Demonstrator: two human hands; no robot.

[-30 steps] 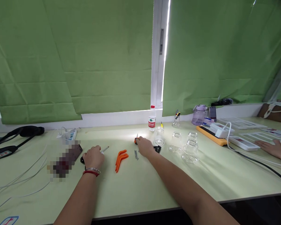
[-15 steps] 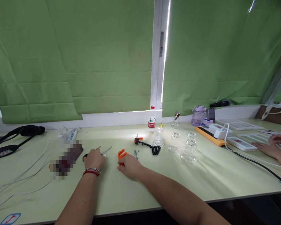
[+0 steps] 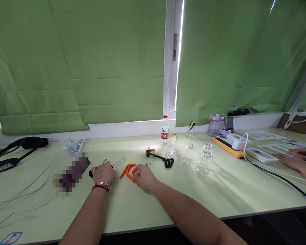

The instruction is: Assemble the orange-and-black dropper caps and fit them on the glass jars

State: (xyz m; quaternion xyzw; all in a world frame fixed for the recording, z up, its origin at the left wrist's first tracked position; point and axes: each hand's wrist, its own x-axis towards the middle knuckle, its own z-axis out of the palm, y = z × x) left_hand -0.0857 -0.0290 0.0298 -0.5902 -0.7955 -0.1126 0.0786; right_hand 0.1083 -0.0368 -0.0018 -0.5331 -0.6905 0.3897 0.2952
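Observation:
My left hand [image 3: 104, 173] is closed over a pair of screwdrivers on the table. Their thin metal shafts [image 3: 119, 161] point away past my fingers, and a dark handle shows at the left side of the hand. To its right, my right hand [image 3: 144, 176] pinches one of the curved orange plastic pieces [image 3: 129, 171]; the fingers partly hide it. Small metal screws [image 3: 147, 164] lie just beyond the right hand. Farther back rests a black clamp-like part [image 3: 156, 156] with an orange end and several short black tubes [image 3: 169, 163] by it.
Upturned clear glasses [image 3: 206, 162] and a water bottle [image 3: 164, 128] stand behind and to the right. A pixelated phone [image 3: 76, 172], white cables and a black neck massager [image 3: 15, 153] lie left. Another person's hands [image 3: 293, 160] are at far right, near an orange-edged power strip [image 3: 226, 147].
My right hand has shifted slightly, and the orange pieces have turned and spread out leftward under it. My left hand and the screwdriver shafts have moved a little.

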